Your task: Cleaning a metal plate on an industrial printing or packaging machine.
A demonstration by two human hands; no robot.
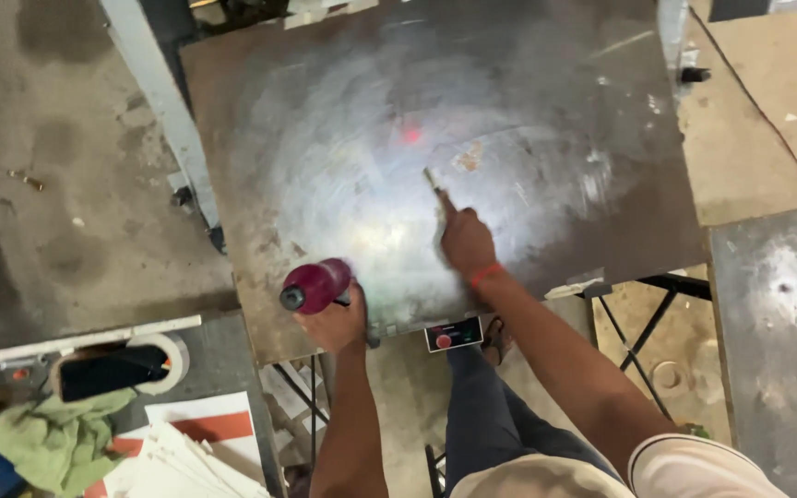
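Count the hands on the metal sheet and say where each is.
2. The left hand is at the sheet's near edge, gripping a maroon bottle. The right hand is near the middle, holding a scraper.

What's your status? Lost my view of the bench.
Left hand grips magenta power tool at sheet edge. Right hand presses thin scraper on metal sheet. Nothing blocking.

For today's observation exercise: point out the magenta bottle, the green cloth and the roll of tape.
magenta bottle [317, 284], head view, middle of its body.
green cloth [55, 441], head view, centre of the crumpled heap.
roll of tape [174, 354], head view, its white outer rim.
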